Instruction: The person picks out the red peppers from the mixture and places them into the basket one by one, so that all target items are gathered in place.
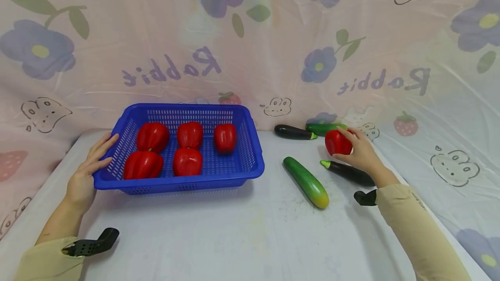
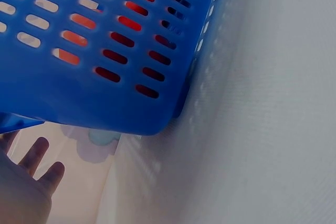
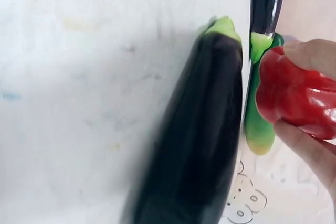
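My right hand (image 1: 362, 150) pinches a red bell pepper (image 1: 338, 142) between thumb and fingers, at the right side of the table. In the right wrist view the same bell pepper (image 3: 294, 95) shows its lobed end, the thumb and a finger on opposite sides. My left hand (image 1: 85, 178) rests against the left rim of a blue plastic basket (image 1: 179, 182), its fingers nearly straight. Several red bell peppers lie in the basket's left and middle parts. From the left wrist, the basket's slotted wall (image 2: 94, 98) fills the upper left, with fingertips (image 2: 35, 153) below it.
A dark eggplant (image 1: 349, 173) lies just in front of the right hand. Another eggplant (image 1: 293, 132) and a green cucumber (image 1: 322, 129) lie behind, by the curtain (image 1: 250, 55). A second cucumber (image 1: 306, 182), yellow at one end, lies between the basket and the right hand.
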Motion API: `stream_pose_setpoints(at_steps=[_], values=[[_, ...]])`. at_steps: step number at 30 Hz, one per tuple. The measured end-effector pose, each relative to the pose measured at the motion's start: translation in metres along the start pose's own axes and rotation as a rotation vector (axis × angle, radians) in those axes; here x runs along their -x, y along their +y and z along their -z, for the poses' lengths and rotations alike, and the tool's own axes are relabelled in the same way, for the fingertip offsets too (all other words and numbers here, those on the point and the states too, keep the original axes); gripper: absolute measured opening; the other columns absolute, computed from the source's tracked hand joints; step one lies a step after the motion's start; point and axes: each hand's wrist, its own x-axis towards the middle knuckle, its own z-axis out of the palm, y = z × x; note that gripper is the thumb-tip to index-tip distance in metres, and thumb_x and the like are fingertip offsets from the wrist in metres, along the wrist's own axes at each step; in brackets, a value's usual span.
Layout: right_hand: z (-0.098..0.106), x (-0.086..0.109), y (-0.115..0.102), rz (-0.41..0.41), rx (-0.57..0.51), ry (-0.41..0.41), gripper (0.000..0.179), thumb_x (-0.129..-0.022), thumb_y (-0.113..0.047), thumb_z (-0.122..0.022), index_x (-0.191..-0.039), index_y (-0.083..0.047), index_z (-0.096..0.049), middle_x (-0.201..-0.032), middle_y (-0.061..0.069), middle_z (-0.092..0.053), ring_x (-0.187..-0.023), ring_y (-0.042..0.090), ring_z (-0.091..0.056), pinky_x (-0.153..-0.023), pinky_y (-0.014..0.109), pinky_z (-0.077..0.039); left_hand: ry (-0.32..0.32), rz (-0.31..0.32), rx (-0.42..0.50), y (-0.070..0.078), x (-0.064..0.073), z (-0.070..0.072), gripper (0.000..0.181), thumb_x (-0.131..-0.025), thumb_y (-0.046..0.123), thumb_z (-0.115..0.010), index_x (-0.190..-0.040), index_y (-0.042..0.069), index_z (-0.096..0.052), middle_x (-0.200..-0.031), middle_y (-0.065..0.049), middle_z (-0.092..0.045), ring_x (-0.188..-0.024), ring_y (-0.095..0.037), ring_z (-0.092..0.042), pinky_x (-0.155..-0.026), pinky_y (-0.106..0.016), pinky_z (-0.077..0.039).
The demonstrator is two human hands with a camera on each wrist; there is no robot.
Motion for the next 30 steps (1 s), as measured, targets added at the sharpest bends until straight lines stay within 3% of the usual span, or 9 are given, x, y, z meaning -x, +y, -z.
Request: stream_pose_setpoints(at_steps=[19,30], values=[[-0.009,-0.012,-0.035,0.111,-0.036,-0.020,0.084,-0.079,-0.018,-0.079,-0.149,-0.012,-0.034,-0.148,0.028,-0.026,-0.123,0.052,-0.037,-0.085,0.062,-0.047,0.005,-0.015,-0.008,0.001,0.000,-0.001,0.050,-0.102,0.011,-0.021,-0.150,0.017,-0.032,-0.160,0.008,-0.012,-0.146,-0.007,-0.004,-0.105,-0.006,-0.016],[-0.014,-0.019,-0.057,0.197,-0.069,0.012,0.082,-0.076,-0.013,-0.080,-0.147,-0.013,-0.038,-0.147,0.025,-0.030,-0.121,0.048,-0.043,-0.080,0.057,-0.052,0.000,-0.016,0.003,0.001,0.000,0.000,0.050,-0.102,0.010,-0.022,-0.151,0.017,-0.032,-0.160,0.008,-0.012,-0.145,-0.007,-0.004,-0.105,-0.006,-0.017]])
